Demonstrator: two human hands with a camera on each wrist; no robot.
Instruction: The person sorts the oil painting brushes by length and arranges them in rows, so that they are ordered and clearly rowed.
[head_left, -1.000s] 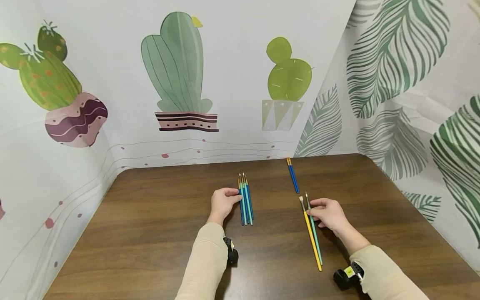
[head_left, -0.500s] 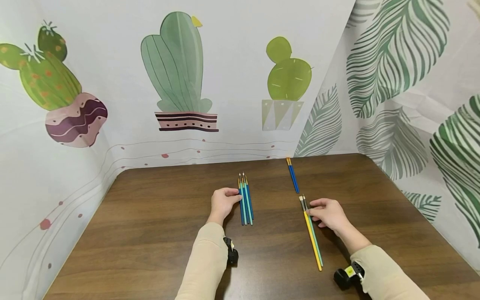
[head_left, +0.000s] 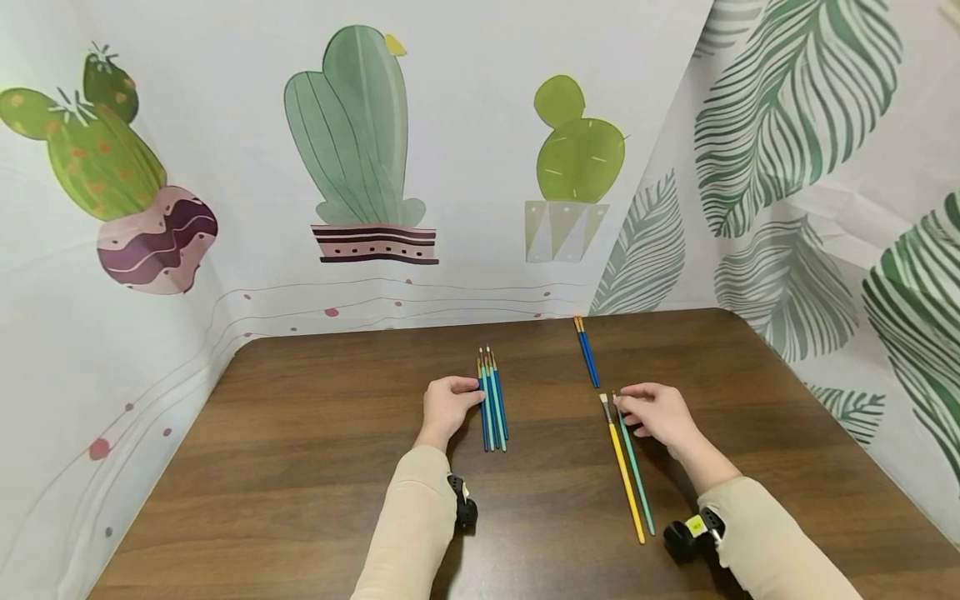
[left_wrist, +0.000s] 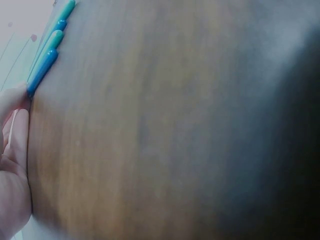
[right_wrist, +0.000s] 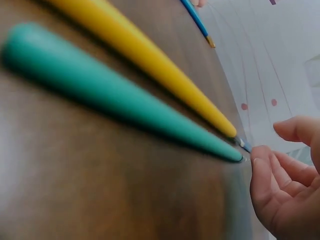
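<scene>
My left hand (head_left: 447,408) touches the left side of a row of blue and turquoise paintbrushes (head_left: 492,417), thumb and fingertips at the outermost handle. In the left wrist view, the rounded handle ends (left_wrist: 47,62) lie fanned beside the fingers. My right hand (head_left: 658,415) is at the bristle end of a green paintbrush (head_left: 637,479), which lies on the table. A yellow paintbrush (head_left: 627,483) lies just left of it, with a narrow gap between. In the right wrist view, the thumb (right_wrist: 295,129) stands apart from the fingers, whose tips are right at the green brush's tip.
Two blue paintbrushes (head_left: 588,354) with orange-brown bristles lie near the back edge of the brown wooden table (head_left: 315,450). A white cloth wall (head_left: 480,150) printed with cacti and leaves rises behind it.
The green paintbrush first slides against the yellow one, then sits apart to its right again. My right hand has moved slightly toward the brush's tip. My left hand stays at the row.
</scene>
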